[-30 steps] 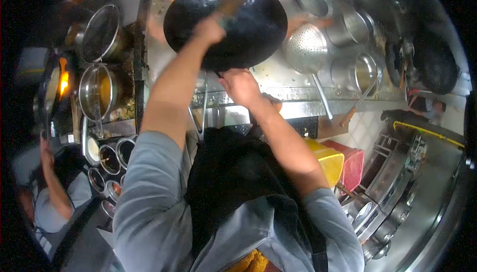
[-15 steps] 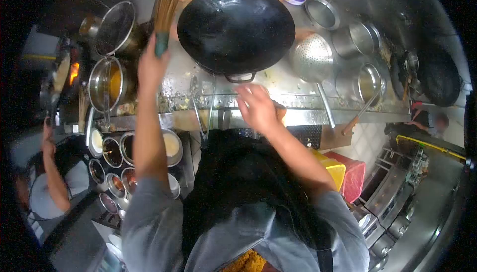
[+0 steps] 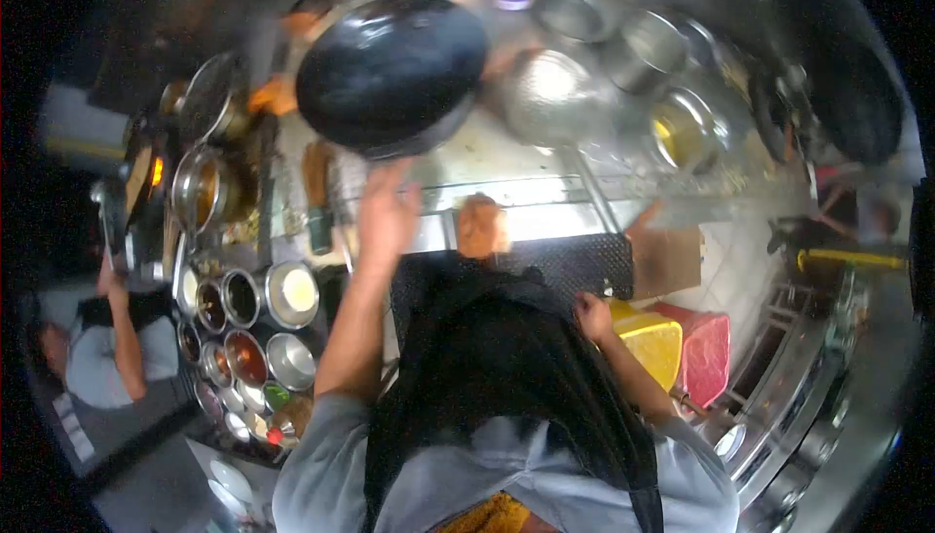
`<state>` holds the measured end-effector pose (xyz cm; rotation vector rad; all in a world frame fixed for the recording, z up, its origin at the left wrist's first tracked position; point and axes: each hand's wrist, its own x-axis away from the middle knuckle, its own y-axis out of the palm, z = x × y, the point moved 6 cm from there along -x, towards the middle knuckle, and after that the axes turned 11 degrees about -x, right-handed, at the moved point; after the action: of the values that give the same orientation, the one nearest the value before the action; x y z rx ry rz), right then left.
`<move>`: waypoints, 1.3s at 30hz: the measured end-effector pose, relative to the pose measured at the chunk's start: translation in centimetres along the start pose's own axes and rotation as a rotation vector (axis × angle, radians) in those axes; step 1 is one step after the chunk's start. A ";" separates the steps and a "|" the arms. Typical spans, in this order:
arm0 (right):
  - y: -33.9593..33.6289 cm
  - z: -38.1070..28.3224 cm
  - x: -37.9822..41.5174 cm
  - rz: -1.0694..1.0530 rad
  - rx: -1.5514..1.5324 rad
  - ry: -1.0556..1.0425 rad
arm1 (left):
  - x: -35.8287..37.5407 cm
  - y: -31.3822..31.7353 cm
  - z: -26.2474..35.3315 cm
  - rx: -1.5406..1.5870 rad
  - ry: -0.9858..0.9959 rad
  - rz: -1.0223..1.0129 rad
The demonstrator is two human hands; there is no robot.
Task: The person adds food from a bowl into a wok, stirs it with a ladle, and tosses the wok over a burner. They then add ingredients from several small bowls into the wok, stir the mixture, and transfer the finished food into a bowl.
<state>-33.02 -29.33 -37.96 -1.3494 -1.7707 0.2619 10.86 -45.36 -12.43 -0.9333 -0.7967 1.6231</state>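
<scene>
My left hand (image 3: 387, 216) is at the near edge of the large black wok (image 3: 390, 70), its fingers over the spot where the near handle sits. Motion blurs the fingers, but they appear closed on that handle. At the right edge of my black apron, my right hand (image 3: 592, 317) is low with curled fingers; whatever they hold, if anything, is hidden. A bamboo wok brush (image 3: 317, 187) with a green-wrapped end lies on the stove left of my left hand. An orange-brown lump, perhaps a cloth (image 3: 477, 226), rests on the counter's front edge.
Right of the wok are a perforated ladle (image 3: 545, 104) and metal pots (image 3: 648, 51). Strainers over pots (image 3: 203, 190) and several seasoning bowls (image 3: 292, 294) stand left. Yellow (image 3: 648, 348) and red bins (image 3: 703, 353) are at lower right. A co-worker's arm (image 3: 127, 338) is at far left.
My left hand has let go of the brush, now lying on the stove, and moved to the wok. My right hand has drawn back from the counter to my side. The view has shifted.
</scene>
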 end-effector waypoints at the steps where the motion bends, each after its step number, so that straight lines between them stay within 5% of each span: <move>1: -0.5 3.1 0.2 0.015 0.078 -0.009 | 0.0 2.4 6.4 0.201 0.112 -0.032; 3: -1.9 7.3 0.3 0.100 0.024 0.035 | 0.6 9.0 19.0 0.338 0.277 -0.342; 5: -4.3 9.6 1.2 0.166 -0.017 0.071 | 0.9 14.9 28.7 0.202 0.595 -0.283; 7: -6.5 10.0 2.4 0.210 -0.146 0.084 | 0.6 23.4 33.5 0.069 0.517 -0.476; 9: -7.5 11.8 3.6 0.245 -0.253 0.115 | 1.2 27.5 34.5 -0.105 0.407 -0.648; 12: -7.7 16.1 5.3 0.339 -0.440 0.088 | 0.8 26.8 34.9 0.069 0.395 -0.553; 15: -6.8 19.7 8.9 0.302 -0.322 0.355 | 2.3 21.0 31.4 0.262 0.521 -0.430; 16: -5.3 21.7 9.5 0.279 -0.408 0.341 | 3.2 15.9 32.9 0.219 0.137 -0.769; 19: -0.7 26.5 10.7 0.225 -0.437 0.327 | 1.3 11.7 33.5 0.355 -0.107 -0.935; 22: 2.3 29.9 10.7 0.166 -0.318 0.256 | -2.8 14.9 33.6 0.235 0.011 -1.058; 24: 6.6 34.3 9.2 0.145 -0.539 0.451 | -3.8 16.4 35.0 0.199 -0.090 -1.089; 26: 6.9 34.3 8.6 0.170 -0.574 0.466 | -4.8 17.5 35.5 0.172 -0.015 -1.073; 30: 4.7 31.4 8.7 0.205 -0.690 0.516 | -5.0 18.0 36.1 0.231 -0.181 -1.096; 35: 6.5 31.9 8.9 0.190 -0.755 0.495 | -2.7 16.7 35.4 0.557 -0.489 -1.131; 37: 7.9 32.1 9.7 0.165 -1.021 0.534 | -1.6 16.9 33.4 0.822 -0.557 -1.077; 39: 9.0 33.4 9.6 0.134 -0.878 0.537 | -0.5 16.4 31.7 0.953 -0.579 -1.089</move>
<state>-51.71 -6.80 -58.74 -1.9021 -1.3513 -0.8342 -24.38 -50.90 -11.43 0.6226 -0.5911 1.0125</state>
